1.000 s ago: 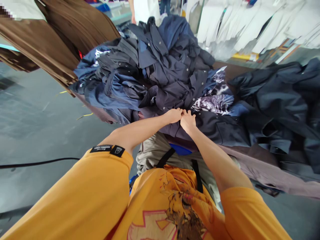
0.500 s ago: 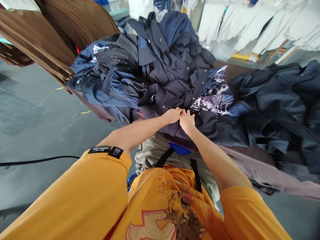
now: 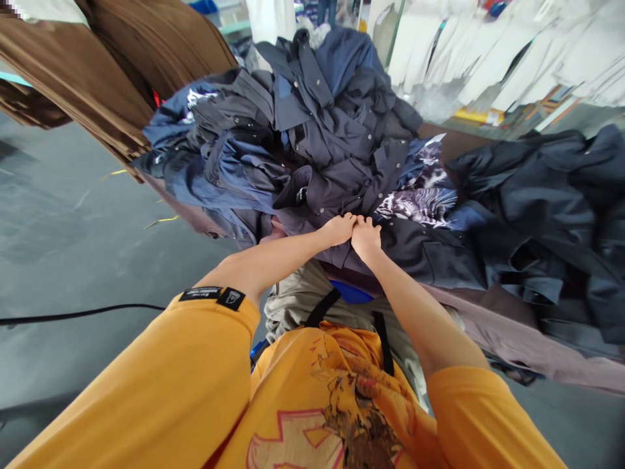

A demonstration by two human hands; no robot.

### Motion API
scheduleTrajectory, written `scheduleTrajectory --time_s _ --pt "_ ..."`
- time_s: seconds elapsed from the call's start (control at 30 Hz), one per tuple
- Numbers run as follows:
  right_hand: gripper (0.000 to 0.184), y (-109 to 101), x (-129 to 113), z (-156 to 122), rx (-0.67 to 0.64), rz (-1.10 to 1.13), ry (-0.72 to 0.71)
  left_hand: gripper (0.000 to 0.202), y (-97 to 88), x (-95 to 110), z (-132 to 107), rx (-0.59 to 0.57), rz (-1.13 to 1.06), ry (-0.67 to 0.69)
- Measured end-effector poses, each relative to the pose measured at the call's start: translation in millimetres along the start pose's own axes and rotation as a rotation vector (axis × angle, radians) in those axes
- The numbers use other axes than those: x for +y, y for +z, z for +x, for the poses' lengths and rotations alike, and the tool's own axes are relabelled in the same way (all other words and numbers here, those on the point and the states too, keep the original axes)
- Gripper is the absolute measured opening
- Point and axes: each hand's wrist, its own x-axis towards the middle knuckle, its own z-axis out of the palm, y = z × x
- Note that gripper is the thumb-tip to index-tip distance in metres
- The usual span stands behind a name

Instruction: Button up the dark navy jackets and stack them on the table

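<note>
Here, dark shirts (image 3: pixel 342 130) cover mauve cloth (image 3: pixel 512 335) above grey floor (image 3: pixel 112 260).

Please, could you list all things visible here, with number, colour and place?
dark garment: at least one, charcoal, front centre
garment heap: pieces uncountable, dark grey and navy, upper centre
patterned cloth: count unclear, white on dark, right of centre
other garments: count unclear, dark, far right
brown garments: many, brown, upper left
white garments: many, white, upper right
mauve cloth: count unclear, mauve, under garments
cable: one, black, left
yellow strips: two clear, yellow, left
floor: one, grey, left
shirt: one, yellow, on person
left hand: one, bare, on dark garment
right hand: one, bare, beside left hand
</note>
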Motion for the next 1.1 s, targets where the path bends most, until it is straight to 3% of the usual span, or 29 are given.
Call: scheduleTrajectory --time_s 0.37,0.7,1.1 --pt "0.048 -4 6 11 -0.037 0.038 -0.002 0.057 -12.4 -7 5 -0.081 0.077 0.105" --pt "0.049 4 8 1 0.039 -0.016 -0.043 0.045 0.6 -2 6 0.008 0.03 0.053" --pt "0.05 6 7 0 0.046 -0.008 -0.035 0.042 5.5 -4 10 0.008 0.022 0.055"
